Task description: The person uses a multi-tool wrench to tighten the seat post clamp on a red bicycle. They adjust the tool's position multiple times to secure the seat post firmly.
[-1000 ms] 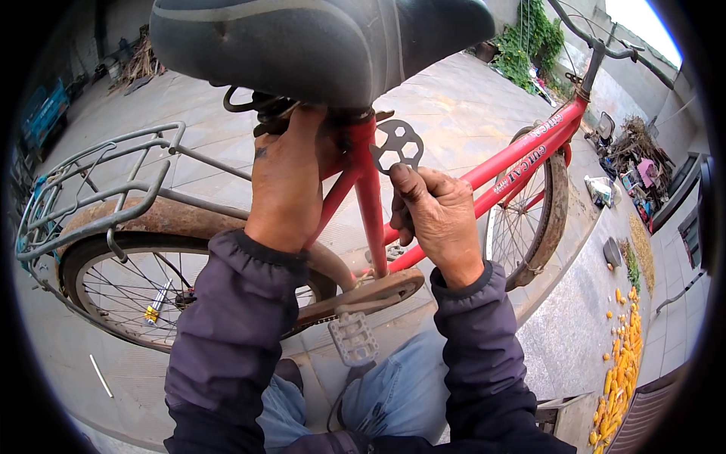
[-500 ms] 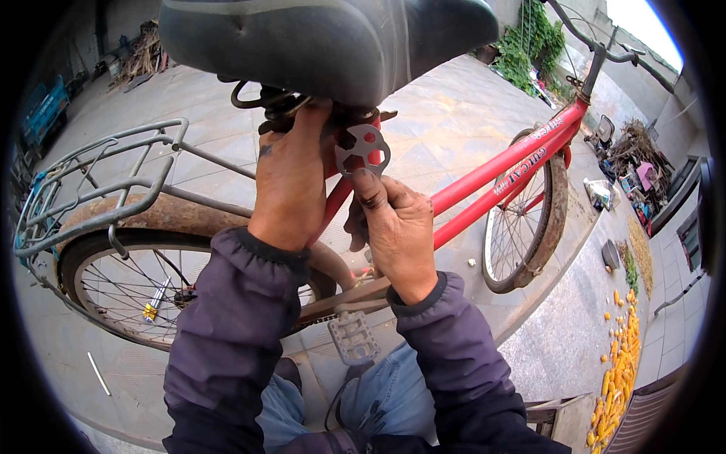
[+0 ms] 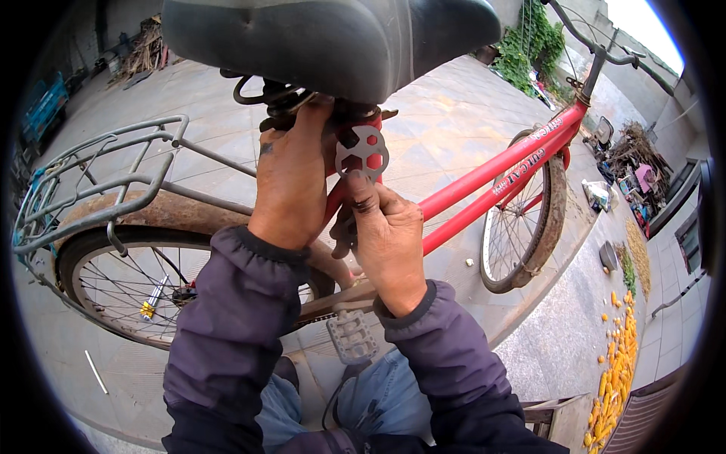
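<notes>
A flat grey multi-hole bicycle wrench (image 3: pixel 361 150) is pinched in my right hand (image 3: pixel 389 246), thumb pressed against its lower edge. The wrench lies upright against the red frame, just below the saddle (image 3: pixel 302 45); a dark bolt end shows at its upper left. My left hand (image 3: pixel 287 185) reaches up behind the seat post, under the saddle next to the springs (image 3: pixel 276 94). Its fingers are hidden there, so I cannot see what they grip. The red bicycle frame (image 3: pixel 473 200) runs off to the right.
A grey rear rack (image 3: pixel 155 185) and rear wheel (image 3: pixel 72 276) stand on the left, with a pedal (image 3: pixel 352 337) below my hands. The front wheel (image 3: pixel 556 219) is at right. Corn cobs (image 3: pixel 616 378) lie at the lower right, and a thin white stick (image 3: pixel 96 372) lies on the paving.
My right hand and forearm have shifted slightly left and down, and the wrench has turned a little around the bolt. My left hand stays in place under the saddle.
</notes>
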`<action>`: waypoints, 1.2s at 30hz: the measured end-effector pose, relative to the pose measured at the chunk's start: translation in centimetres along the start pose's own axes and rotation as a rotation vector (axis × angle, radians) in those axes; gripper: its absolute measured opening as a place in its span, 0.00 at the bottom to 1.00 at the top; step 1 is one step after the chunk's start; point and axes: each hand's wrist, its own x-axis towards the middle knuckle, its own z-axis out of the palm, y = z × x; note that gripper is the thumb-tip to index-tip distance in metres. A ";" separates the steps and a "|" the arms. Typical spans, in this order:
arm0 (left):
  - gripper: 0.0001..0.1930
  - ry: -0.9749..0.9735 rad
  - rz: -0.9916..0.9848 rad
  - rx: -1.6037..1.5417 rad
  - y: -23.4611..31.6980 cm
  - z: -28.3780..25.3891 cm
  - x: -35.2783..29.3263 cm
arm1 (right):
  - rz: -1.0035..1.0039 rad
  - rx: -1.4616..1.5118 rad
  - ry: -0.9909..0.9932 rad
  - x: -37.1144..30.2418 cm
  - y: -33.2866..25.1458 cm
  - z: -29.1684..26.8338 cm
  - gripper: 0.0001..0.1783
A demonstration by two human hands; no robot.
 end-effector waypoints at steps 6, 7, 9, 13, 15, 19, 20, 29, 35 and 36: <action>0.18 0.141 -0.322 -0.390 0.1 0.6 0.4 | 0.035 -0.178 -0.055 1.1 -2.2 -2.7 0.25; 0.18 0.123 -0.285 -0.370 0.0 0.5 0.4 | 0.017 -0.197 -0.022 0.9 -2.3 -2.4 0.25; 0.18 0.086 -0.212 -0.332 -0.2 0.3 0.2 | -0.020 -0.236 0.045 0.0 -2.1 -1.7 0.25; 0.21 -0.141 0.034 0.032 -2.3 -1.2 -0.1 | -0.014 -0.139 -0.023 0.6 -1.6 -2.1 0.24; 0.18 -0.147 0.013 -0.074 -2.1 -1.1 -0.1 | -0.004 -0.158 -0.034 1.3 -1.8 -2.4 0.23; 0.12 0.035 -0.284 -0.378 -0.6 0.0 0.4 | -0.004 -0.224 -0.072 2.1 -1.9 -2.9 0.23; 0.14 0.080 -0.277 -0.375 -0.4 0.3 0.4 | -0.029 -0.242 -0.085 2.2 -1.9 -3.0 0.22; 0.17 0.095 -0.372 -0.463 -0.3 0.2 0.6 | -0.906 -1.144 -0.363 7.7 -9.4 -6.8 0.20; 0.17 0.140 -0.345 -0.407 -0.9 0.3 0.6 | -0.376 -0.713 -0.055 4.8 -7.3 -8.3 0.19; 0.17 0.115 -0.343 -0.407 -1.0 0.6 0.7 | -0.264 -0.597 -0.016 4.2 -6.2 -8.4 0.20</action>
